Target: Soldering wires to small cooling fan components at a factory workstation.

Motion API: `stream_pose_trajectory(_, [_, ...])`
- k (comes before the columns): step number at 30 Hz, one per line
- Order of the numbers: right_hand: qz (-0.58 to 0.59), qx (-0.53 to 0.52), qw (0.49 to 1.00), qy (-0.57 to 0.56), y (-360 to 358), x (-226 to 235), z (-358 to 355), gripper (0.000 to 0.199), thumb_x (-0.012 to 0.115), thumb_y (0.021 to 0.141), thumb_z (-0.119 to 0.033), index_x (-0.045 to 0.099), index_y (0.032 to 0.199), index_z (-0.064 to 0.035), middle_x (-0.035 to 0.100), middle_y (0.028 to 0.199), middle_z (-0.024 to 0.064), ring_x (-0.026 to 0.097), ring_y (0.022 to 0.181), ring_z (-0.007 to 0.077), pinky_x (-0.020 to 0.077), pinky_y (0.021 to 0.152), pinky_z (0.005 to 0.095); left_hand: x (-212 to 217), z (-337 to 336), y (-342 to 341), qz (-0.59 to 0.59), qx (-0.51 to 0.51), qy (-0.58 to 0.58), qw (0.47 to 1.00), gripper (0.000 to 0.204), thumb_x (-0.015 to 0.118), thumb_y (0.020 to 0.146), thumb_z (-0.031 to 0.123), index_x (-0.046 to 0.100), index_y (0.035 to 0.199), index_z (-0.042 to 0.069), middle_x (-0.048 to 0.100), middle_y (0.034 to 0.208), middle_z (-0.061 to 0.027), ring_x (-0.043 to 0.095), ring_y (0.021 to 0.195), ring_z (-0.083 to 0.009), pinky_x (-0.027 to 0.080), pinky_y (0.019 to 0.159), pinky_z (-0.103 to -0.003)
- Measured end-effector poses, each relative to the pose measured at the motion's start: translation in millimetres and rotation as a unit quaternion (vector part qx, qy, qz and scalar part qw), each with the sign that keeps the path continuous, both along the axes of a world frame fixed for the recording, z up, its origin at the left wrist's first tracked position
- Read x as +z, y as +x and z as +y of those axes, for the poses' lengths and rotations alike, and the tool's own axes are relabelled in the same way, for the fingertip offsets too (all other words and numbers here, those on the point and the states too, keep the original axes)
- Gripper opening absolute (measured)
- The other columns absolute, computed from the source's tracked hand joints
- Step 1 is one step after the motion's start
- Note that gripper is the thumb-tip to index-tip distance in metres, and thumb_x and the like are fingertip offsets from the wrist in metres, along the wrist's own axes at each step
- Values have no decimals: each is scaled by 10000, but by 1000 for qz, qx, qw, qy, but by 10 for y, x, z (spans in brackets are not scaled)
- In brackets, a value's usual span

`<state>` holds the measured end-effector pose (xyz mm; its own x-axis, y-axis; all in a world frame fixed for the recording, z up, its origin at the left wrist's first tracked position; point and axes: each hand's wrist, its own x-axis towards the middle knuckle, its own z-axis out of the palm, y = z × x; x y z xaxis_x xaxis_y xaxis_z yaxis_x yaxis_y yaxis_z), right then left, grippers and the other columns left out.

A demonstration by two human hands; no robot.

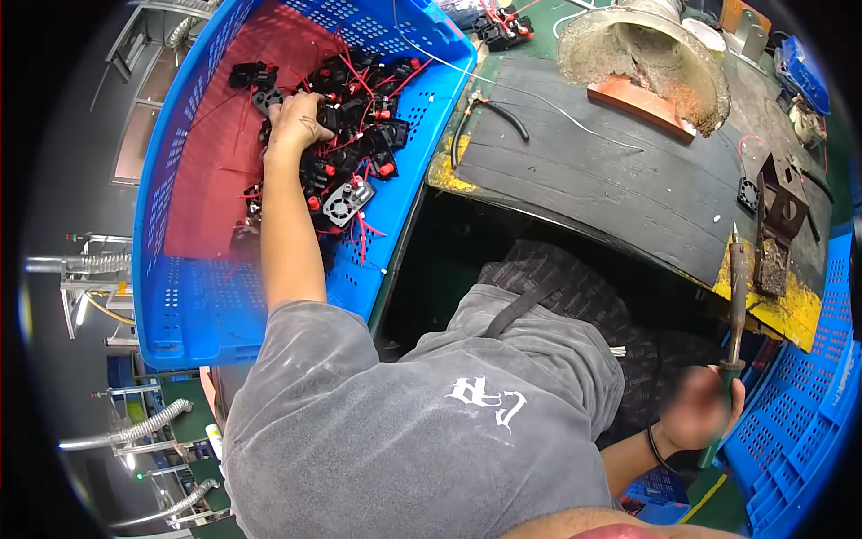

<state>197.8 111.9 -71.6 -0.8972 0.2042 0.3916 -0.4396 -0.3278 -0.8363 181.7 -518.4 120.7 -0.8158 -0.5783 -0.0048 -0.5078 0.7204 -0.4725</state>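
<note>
My left arm stretches into a blue perforated crate (153, 225), and my left hand (299, 123) is in the pile of black plastic parts with red wires (346, 148). Its fingers are curled round a black plastic part (329, 118), their tips partly hidden. Beside that hand lies a part with a small grey fan (267, 98); another grey fan part (347, 201) is at the near end of the pile. Low on the right, my right hand (705, 409) is closed round the green handle of a soldering iron (738, 296), whose tip points up by the bench edge.
A dark bench mat (575, 135) carries pliers (485, 117) and a thin white wire. At its back stands a crusted metal cone (642, 54) above an orange-red block (642, 110). A rusty metal stand (778, 216) is at the right, above another blue crate (799, 404).
</note>
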Motion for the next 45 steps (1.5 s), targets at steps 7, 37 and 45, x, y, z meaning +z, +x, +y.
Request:
stream_pose_trajectory(7, [-26,-63,997,28,162,-3,65,446,481,911,-279,556,1222,33,657,949,260,661,684,250,502,478,242,-48,-107,-9,14,-33,-39,999,856,916,487,334,578,1252,152,526,1308,-97,436,1278,-288,338,1035,-479])
stream_pose_trajectory(37, [-26,-173,985,-9,586,193,112,426,540,903,-283,562,1176,44,666,925,239,661,639,236,503,487,250,112,2894,-1086,117,-709,119,685,471,641,733,44,524,1187,93,546,1286,-102,553,1140,-322,451,960,-409])
stream_pose_trajectory(45, [-35,-175,984,-13,636,139,201,436,477,928,-297,548,1210,28,663,984,235,651,690,214,479,507,257,-530,3159,-1803,-23,-759,184,624,512,636,735,40,497,1227,82,489,1370,-109,526,1192,-321,442,990,-409])
